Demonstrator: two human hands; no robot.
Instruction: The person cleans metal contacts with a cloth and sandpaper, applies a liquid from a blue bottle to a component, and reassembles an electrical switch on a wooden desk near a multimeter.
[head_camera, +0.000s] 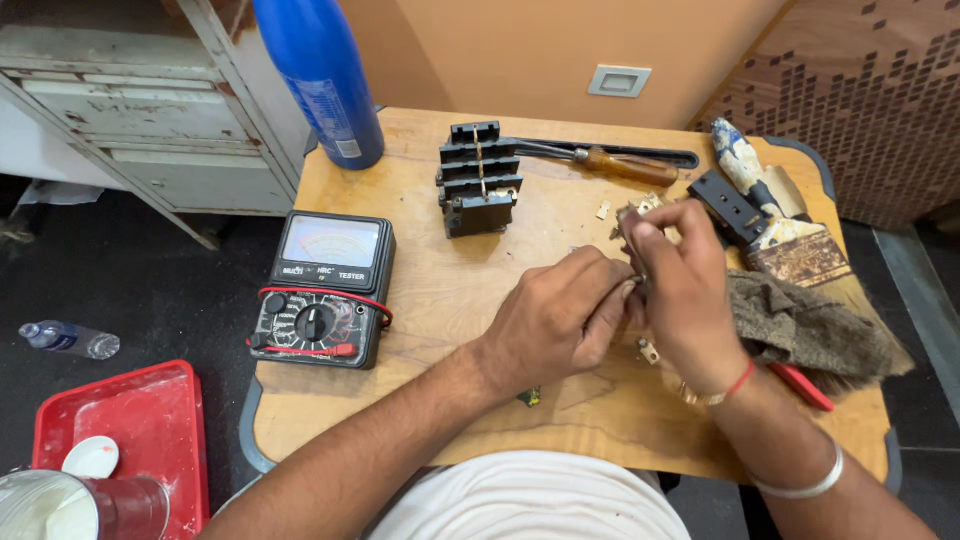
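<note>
Over the middle of a small wooden table (430, 290), my left hand (560, 320) and my right hand (680, 280) meet. Both pinch a small metal-and-plastic part (632, 225) held between the fingertips; most of it is hidden by my fingers. A black finned block with metal contacts (478, 180) stands behind my hands. Small loose metal pieces (650, 352) lie on the wood beside my right wrist.
An analog multimeter with red leads (325, 290) lies at the left. A blue bottle (320, 80) stands at the back left. A screwdriver (610, 162), a black part (728, 205), a paintbrush (775, 225) and a brown rag (810, 325) lie at the right. A red tray (150, 430) sits on the floor.
</note>
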